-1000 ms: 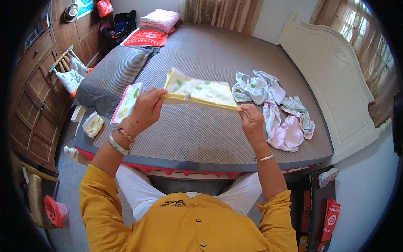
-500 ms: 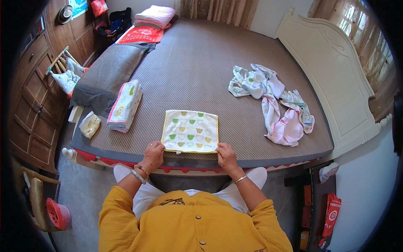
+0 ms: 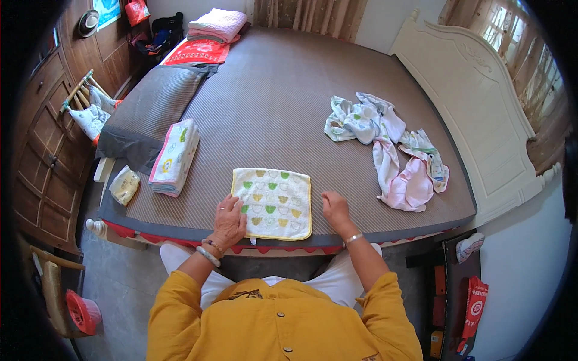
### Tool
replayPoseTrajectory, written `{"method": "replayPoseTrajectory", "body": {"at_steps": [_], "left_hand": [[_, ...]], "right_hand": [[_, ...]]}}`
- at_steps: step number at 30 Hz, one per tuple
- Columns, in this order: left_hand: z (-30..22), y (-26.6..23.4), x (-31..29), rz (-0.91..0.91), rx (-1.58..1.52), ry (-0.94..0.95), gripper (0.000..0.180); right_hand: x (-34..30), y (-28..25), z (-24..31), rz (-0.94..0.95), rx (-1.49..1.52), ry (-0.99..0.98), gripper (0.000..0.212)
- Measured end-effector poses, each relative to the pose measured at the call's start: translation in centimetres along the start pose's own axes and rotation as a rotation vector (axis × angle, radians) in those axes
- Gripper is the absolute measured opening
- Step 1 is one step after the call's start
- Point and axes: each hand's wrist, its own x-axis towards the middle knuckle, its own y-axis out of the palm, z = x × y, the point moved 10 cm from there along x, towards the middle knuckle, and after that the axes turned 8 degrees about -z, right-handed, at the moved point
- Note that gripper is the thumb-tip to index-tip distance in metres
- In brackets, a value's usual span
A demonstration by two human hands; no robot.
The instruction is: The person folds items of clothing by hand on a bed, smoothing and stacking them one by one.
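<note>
A small white towel point(image 3: 278, 204) with yellow edging and rows of green and tan bowl-like shapes lies flat at the bed's near edge. My left hand point(image 3: 230, 222) rests on its left border, fingers stretched out and pointing away from me. Just off the towel's right border, my right hand point(image 3: 336, 212) is loosely closed, with nothing seen in it. To the left stands a neat stack of folded towels point(image 3: 174, 157) with pink and blue edges. A loose heap of crumpled white and pink cloths point(image 3: 391, 150) lies at the right.
A soft yellowish-white packet point(image 3: 124, 185) sits left of the stack. The bed point(image 3: 271, 90) has a ribbed brown mat and a cream headboard point(image 3: 469, 90) on the right. Folded pink bedding point(image 3: 215, 25) lies at the far left. A red basket point(image 3: 84, 311) stands at the lower left.
The towel has slid toward me, its near edge now at the bed's edge. My right hand has let go of its corner and moved away; my left has released its corner and lies on the side.
</note>
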Motion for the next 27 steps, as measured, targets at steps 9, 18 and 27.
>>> {"method": "replayPoseTrajectory", "body": {"at_steps": [9, 18, 27], "left_hand": [[3.7, 4.9, -1.9, 0.279, 0.082, -0.280, 0.061], [3.2, 4.7, -1.7, 0.293, 0.089, -0.262, 0.062], [2.7, 4.1, -1.3, 0.237, 0.109, -0.247, 0.061]], "right_hand": [[6.9, 6.8, -2.1, 0.060, -0.134, -0.063, 0.035], [7.9, 8.1, -2.2, -0.071, -0.007, -0.121, 0.018], [8.4, 5.1, -2.4, -0.170, -0.189, -0.026, 0.025]]}}
